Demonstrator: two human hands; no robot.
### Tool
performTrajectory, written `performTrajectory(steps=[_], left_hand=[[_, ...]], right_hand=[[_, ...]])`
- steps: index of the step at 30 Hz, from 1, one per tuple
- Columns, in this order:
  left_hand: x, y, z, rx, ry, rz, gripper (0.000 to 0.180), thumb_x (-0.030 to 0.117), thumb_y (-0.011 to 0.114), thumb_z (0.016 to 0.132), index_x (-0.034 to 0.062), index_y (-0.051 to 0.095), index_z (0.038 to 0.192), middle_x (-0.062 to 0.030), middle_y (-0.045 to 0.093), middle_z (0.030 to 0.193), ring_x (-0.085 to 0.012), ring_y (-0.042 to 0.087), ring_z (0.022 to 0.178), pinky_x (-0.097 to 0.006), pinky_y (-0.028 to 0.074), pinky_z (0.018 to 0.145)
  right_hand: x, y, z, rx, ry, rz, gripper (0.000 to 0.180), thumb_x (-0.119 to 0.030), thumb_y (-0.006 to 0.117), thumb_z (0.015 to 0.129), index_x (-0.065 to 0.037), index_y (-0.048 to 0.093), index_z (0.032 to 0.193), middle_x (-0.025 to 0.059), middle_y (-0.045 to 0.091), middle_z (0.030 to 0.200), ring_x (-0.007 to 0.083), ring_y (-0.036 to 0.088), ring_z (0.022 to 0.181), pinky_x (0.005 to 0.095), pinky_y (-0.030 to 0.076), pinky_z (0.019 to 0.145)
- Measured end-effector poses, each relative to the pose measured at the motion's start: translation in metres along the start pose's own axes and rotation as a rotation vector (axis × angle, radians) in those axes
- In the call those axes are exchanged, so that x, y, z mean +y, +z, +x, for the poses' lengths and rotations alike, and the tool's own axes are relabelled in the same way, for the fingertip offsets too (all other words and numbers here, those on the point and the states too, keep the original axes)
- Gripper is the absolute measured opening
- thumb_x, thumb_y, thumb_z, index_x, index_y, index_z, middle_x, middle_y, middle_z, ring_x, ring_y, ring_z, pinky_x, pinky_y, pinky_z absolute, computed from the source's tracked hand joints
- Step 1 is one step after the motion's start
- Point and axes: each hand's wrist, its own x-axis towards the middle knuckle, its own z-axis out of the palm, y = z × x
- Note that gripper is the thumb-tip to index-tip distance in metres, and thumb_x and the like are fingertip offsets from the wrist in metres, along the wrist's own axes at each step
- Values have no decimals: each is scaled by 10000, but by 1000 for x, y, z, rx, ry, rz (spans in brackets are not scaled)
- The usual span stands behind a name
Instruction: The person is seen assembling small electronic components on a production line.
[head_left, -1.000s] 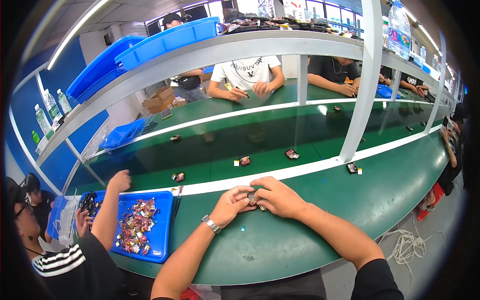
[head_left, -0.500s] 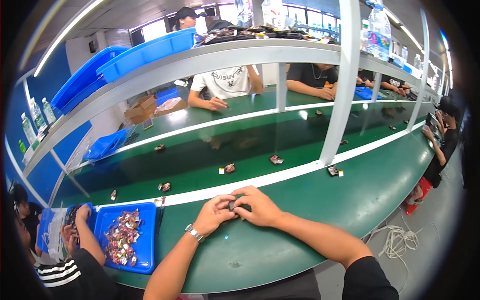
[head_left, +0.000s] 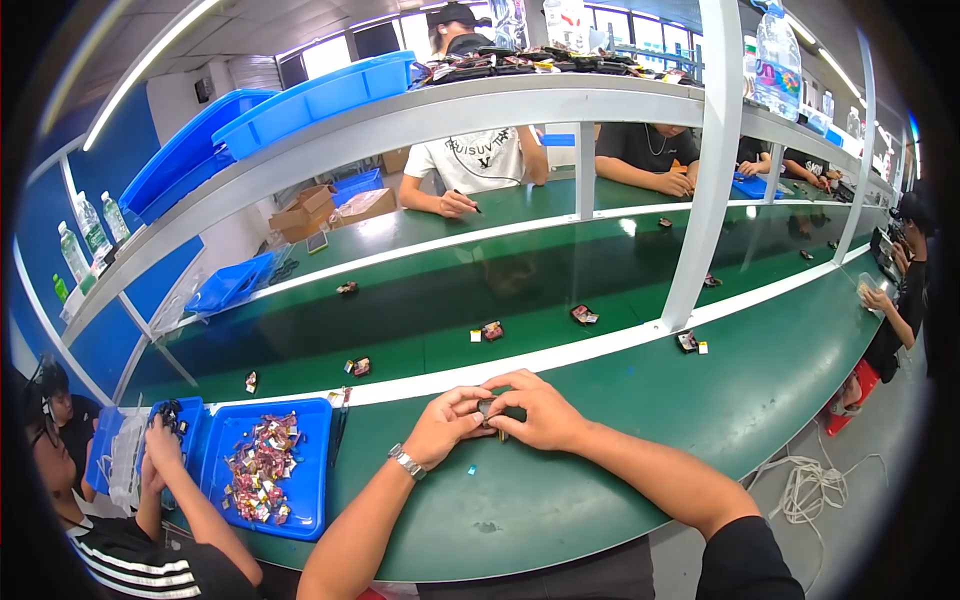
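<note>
Both of my hands meet over the green bench, fingers pinched around one small dark piece point(head_left: 485, 408) with a greyish face. Its exact kind cannot be made out, since fingertips cover most of it. My left hand point(head_left: 446, 428), with a metal watch at the wrist, grips it from the left. From the right, my right hand point(head_left: 545, 415) presses on it with thumb and forefinger. Just below the fingers lies a tiny blue scrap point(head_left: 472, 469). On the bench beyond my right hand sits a small black part with a white tag point(head_left: 687, 342).
Left of me a blue tray point(head_left: 318, 505) holds many small tagged parts with reddish wires. A co-worker's hands point(head_left: 160, 450) work beside it. A white post point(head_left: 690, 240) rises ahead. Small parts lie along the dark green belt point(head_left: 430, 300). Blue bins point(head_left: 320, 100) rest on the overhead shelf.
The whole view has shifted slightly, so fixed things sit farther right. My hands keep their hold on the small piece, fingers slightly moved. The left co-worker's hands have come together over the dark items.
</note>
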Motion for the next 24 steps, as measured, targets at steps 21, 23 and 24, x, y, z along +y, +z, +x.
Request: performTrajectory(steps=[21, 23, 24], left_hand=[[-3, -1, 1, 32, 44, -51, 283, 51, 518, 969, 33, 487, 1250, -131, 597, 1220, -205, 611, 1105, -357, 531, 948], [-1, 1, 0, 47, 42, -43, 289, 56, 524, 968, 28, 484, 1253, -135, 596, 1222, -218, 607, 1116, -366, 526, 957], [-1, 1, 0, 45, 42, -41, 289, 56, 524, 968, 28, 484, 1253, -135, 596, 1222, -218, 607, 1116, -366, 526, 957]], right_hand=[[2, 23, -5, 174, 100, 15, 143, -138, 696, 833, -99, 731, 966, 60, 613, 1196, 266, 524, 1160, 381, 441, 984], [4, 24, -6, 176, 114, 20, 149, -140, 693, 836, -103, 732, 974, 57, 613, 1201, 265, 522, 1165, 382, 438, 990], [5, 24, -5, 172, 121, 28, 154, -141, 690, 838, -105, 733, 982, 57, 613, 1204, 263, 522, 1166, 381, 437, 992]])
